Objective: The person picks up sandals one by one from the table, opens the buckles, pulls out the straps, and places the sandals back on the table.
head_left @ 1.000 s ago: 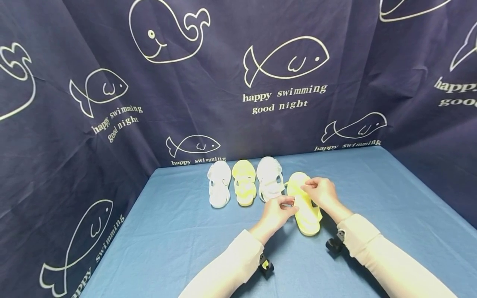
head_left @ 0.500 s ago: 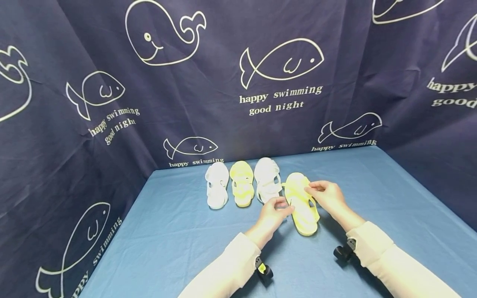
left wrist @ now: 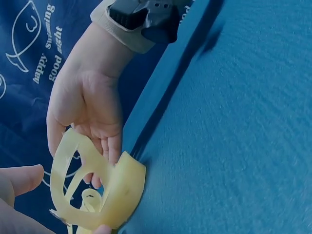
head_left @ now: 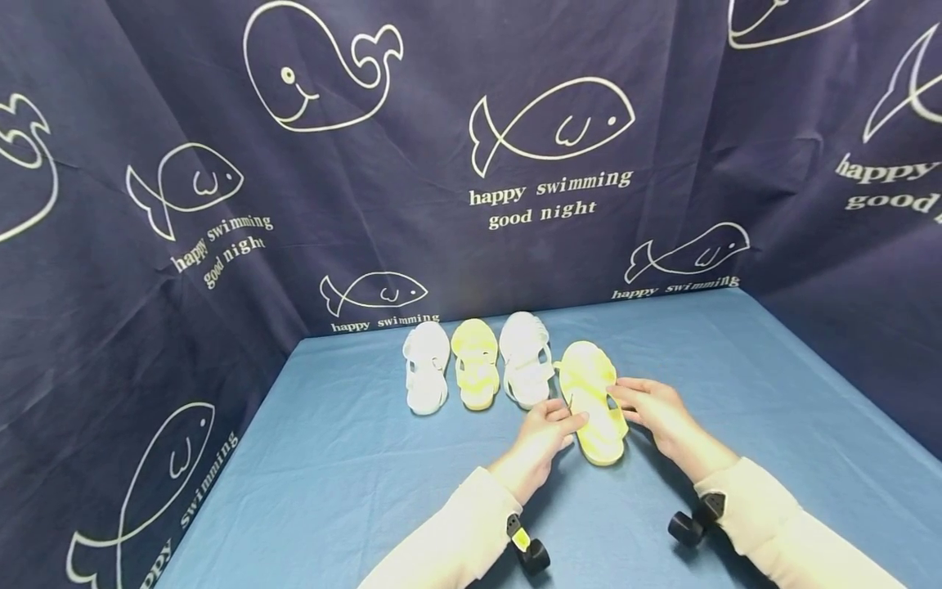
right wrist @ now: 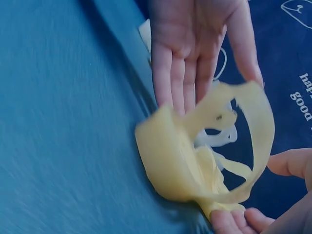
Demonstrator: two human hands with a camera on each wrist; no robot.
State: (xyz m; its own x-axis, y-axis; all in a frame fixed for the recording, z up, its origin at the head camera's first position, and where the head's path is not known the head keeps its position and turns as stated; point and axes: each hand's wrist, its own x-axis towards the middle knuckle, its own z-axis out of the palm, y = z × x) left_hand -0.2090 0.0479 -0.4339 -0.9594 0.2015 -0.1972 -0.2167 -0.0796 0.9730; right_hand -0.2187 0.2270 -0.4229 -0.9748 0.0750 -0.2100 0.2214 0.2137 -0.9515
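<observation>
Four small jelly sandals lie on the blue tabletop point(head_left: 353, 483), in a row near the back cloth. Nearest the hands is the yellow sandal point(head_left: 592, 401), at the right end of the row and a little nearer the person than the rest; it lies flat on its sole, toe toward the backdrop. The left hand point(head_left: 546, 427) rests against its left side with straight fingers, and in the left wrist view a thumb and a fingertip touch the sandal's heel edge. The right hand point(head_left: 653, 411) lies along the right side, palm toward the shoe, fingers straight and relaxed; neither hand is curled round it. The wrist views show the sandal point(right wrist: 204, 161) between the two palms, its straps standing up in loops.

Just left of it stands a white sandal point(head_left: 526, 358), then a second yellow sandal point(head_left: 474, 362), then another white sandal point(head_left: 426, 365), side by side and almost touching, all toes pointing away. No container shows anywhere on the table. A dark blue cloth point(head_left: 441, 164) printed with white fish, whales and the words "happy swimming good night" walls in the back and both sides. Cream sleeves point(head_left: 456, 540) cover both forearms, each with a small black camera mount at the wrist
</observation>
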